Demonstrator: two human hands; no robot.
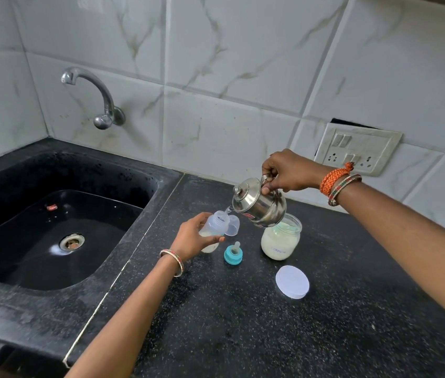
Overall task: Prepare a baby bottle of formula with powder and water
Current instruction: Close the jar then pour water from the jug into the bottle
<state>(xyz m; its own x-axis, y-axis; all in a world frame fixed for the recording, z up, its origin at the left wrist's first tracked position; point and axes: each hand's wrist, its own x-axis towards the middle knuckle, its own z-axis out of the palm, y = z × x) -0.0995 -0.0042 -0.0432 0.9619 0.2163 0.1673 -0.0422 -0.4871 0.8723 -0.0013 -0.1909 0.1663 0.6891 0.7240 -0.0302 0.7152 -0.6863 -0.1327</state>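
Note:
My left hand (192,237) grips a translucent baby bottle (215,223), tilted with its open mouth up and to the right; pale powder shows at its bottom. My right hand (286,171) holds a small steel kettle (259,204) by its handle, tipped left, and a thin stream of water runs from the spout into the bottle's mouth. A clear bottle cap (232,225) stands just behind the bottle. The teal ring with its teat (233,253) rests on the counter. An open glass jar of formula powder (280,241) stands under the kettle, its white lid (292,281) lying in front.
All of this stands on a black speckled counter (243,323). A black sink (52,236) with a drain lies to the left, a steel tap (98,96) on the tiled wall above it. A switch and socket plate (357,148) is on the wall behind my right wrist.

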